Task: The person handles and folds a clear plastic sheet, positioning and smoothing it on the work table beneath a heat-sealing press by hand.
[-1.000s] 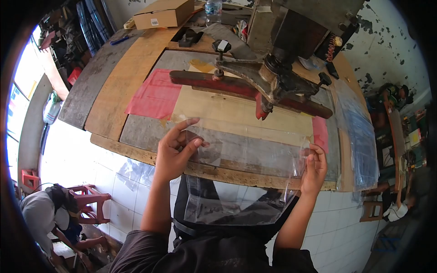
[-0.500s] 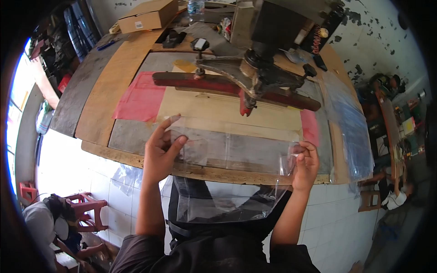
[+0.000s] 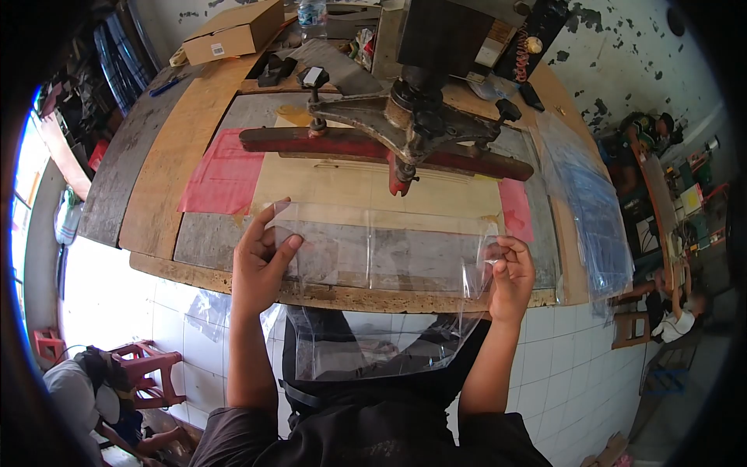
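Between my two hands stretches a clear plastic sheet [image 3: 389,257], its lower part hanging past the table's front edge over my lap. My left hand [image 3: 263,257] pinches its left side, with thumb and fingers closed on the film. At the right side, my right hand [image 3: 510,272] grips the sheet in curled fingers. Just beyond the sheet's far edge lies a cream-coloured board [image 3: 327,187] with pink patches [image 3: 222,171] at its ends. Above the board stands a press head with a long red bar [image 3: 342,146].
A stack of clear bluish plastic sheets [image 3: 595,241] lies on the table's right side. At the back are a cardboard box [image 3: 233,35], a water bottle [image 3: 313,17] and a blue pen [image 3: 167,86]. A person [image 3: 85,397] sits low at left; other people [image 3: 677,311] are at right.
The view has shifted slightly, so the table and press appear further left. Both hands still hold the clear sheet, in nearly the same pose.
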Demonstrator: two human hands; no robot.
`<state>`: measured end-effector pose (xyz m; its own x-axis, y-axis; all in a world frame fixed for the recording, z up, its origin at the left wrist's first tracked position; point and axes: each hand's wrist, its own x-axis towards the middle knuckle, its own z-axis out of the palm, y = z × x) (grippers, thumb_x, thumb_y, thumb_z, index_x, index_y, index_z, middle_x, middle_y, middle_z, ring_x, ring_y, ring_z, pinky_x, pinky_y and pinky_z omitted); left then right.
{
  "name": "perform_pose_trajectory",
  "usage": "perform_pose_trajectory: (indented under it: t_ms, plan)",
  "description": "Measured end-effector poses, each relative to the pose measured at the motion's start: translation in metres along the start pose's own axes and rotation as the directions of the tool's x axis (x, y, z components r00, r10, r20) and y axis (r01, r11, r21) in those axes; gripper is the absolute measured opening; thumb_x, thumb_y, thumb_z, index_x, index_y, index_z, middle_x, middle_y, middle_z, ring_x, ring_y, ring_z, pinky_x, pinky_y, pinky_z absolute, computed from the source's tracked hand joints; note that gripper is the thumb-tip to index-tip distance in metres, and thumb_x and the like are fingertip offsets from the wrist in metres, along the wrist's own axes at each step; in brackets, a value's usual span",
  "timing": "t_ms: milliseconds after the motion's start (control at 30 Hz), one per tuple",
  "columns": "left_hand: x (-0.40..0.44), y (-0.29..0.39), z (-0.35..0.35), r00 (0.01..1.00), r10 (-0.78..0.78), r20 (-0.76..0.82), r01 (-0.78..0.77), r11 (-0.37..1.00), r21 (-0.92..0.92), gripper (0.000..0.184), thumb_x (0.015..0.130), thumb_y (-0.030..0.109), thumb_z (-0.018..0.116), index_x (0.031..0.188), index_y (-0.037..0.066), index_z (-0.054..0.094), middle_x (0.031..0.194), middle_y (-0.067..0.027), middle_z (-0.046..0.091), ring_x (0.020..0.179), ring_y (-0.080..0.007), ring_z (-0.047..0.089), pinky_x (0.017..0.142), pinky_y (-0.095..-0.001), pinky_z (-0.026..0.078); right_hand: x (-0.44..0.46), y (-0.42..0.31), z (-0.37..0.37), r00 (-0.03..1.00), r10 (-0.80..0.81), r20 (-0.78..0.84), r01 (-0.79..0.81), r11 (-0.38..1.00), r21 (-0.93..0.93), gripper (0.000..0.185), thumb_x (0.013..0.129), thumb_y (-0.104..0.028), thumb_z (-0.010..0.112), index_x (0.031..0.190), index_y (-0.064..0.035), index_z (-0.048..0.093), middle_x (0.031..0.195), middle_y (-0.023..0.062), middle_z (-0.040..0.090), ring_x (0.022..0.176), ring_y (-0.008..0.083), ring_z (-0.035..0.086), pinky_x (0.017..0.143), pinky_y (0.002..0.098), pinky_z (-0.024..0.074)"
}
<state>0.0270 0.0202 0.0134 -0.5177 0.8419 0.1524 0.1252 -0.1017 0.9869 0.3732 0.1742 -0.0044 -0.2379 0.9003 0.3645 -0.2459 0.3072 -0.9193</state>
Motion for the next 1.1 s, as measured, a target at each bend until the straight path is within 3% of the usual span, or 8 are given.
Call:
perform_pose_trajectory:
  t_ms: [100,300,400,567,700,767,933,1100]
  plan:
    - [0.0,-0.001,-0.003,1.0,-0.016,0.027,0.015,0.999,0.028,0.054,0.101,0.0,0.067,0.152,-0.003,0.05,0.095,-0.0068,0.076,0.086,-0.0067,0.069,0.072,-0.0205,0.05,0.0,0.0,0.0,1.0,-0.004,-0.009,0.004,1.0,0.0,0.057,0.092,-0.035,0.085,0.129,0.0015,0.061,0.106,0.0093,0.071,0.097,0.0123,0.069,0.075,0.0229,0.0569]
    - [-0.001,0.004,0.001,1.0,-0.004,-0.012,0.004,1.0,-0.023,0.055,0.101,0.003,0.068,0.152,-0.002,0.049,0.09,-0.0047,0.076,0.075,-0.0031,0.062,0.066,-0.0184,0.044,0.003,-0.009,0.003,0.998,-0.056,0.002,0.056,0.998,0.007,0.053,0.093,-0.031,0.085,0.129,0.0011,0.061,0.104,0.01,0.072,0.097,0.014,0.07,0.075,0.024,0.0577]
    - [-0.002,0.005,-0.005,0.999,0.037,0.025,-0.036,0.998,-0.057,0.057,0.102,0.005,0.068,0.154,-0.002,0.048,0.09,-0.006,0.076,0.075,-0.0043,0.064,0.064,-0.0185,0.045,0.005,-0.037,0.009,0.984,-0.178,-0.014,0.178,0.984,-0.019,0.053,0.093,-0.03,0.085,0.128,0.0015,0.06,0.102,0.0104,0.072,0.095,0.0154,0.071,0.076,0.0253,0.0586]
    - [-0.008,0.029,-0.005,0.965,0.244,-0.097,-0.255,0.96,-0.115,0.063,0.102,0.012,0.07,0.156,-0.004,0.043,0.088,-0.0078,0.076,0.078,-0.0089,0.071,0.062,-0.0192,0.047,0.013,-0.084,0.02,0.933,-0.361,0.007,0.36,0.931,-0.064,0.058,0.09,-0.034,0.087,0.126,0.0029,0.06,0.101,0.0111,0.072,0.092,0.0169,0.072,0.074,0.0251,0.059]
    - [-0.014,0.052,-0.011,0.945,0.304,-0.12,-0.315,0.945,-0.085,0.068,0.1,0.016,0.072,0.157,-0.006,0.04,0.086,-0.0072,0.075,0.081,-0.0115,0.072,0.072,-0.0219,0.051,0.013,-0.105,0.022,0.929,-0.37,0.005,0.37,0.927,-0.06,0.063,0.088,-0.038,0.088,0.126,0.0034,0.06,0.101,0.011,0.072,0.091,0.0173,0.072,0.069,0.0231,0.0572]
    - [-0.016,0.058,-0.01,0.941,0.314,-0.126,-0.327,0.94,-0.097,0.069,0.1,0.015,0.072,0.157,-0.006,0.039,0.084,-0.007,0.074,0.082,-0.0122,0.072,0.075,-0.0223,0.052,0.009,-0.109,0.02,0.946,-0.323,-0.007,0.321,0.943,-0.086,0.068,0.086,-0.046,0.088,0.125,0.0027,0.06,0.11,0.0091,0.069,0.092,0.0155,0.068,0.083,0.0268,0.0539]
    - [-0.022,0.066,-0.014,0.936,0.331,-0.118,-0.345,0.93,-0.126,0.069,0.099,0.012,0.072,0.157,-0.006,0.039,0.081,-0.0064,0.073,0.073,-0.0099,0.07,0.057,-0.019,0.048,0.006,-0.109,0.02,0.945,-0.325,-0.035,0.321,0.943,-0.092,0.071,0.086,-0.049,0.087,0.125,0.0035,0.06,0.115,0.0078,0.067,0.092,0.0123,0.062,0.082,0.0255,0.0498]
    - [-0.018,0.064,-0.009,0.936,0.334,-0.115,-0.344,0.935,-0.084,0.068,0.099,0.008,0.071,0.158,-0.003,0.039,0.078,-0.0047,0.071,0.066,-0.0075,0.067,0.05,-0.0186,0.045,0.011,-0.1,0.017,0.947,-0.317,-0.044,0.311,0.945,-0.099,0.068,0.089,-0.048,0.085,0.126,0.0028,0.061,0.112,0.0051,0.066,0.093,0.0096,0.061,0.076,0.0207,0.0453]
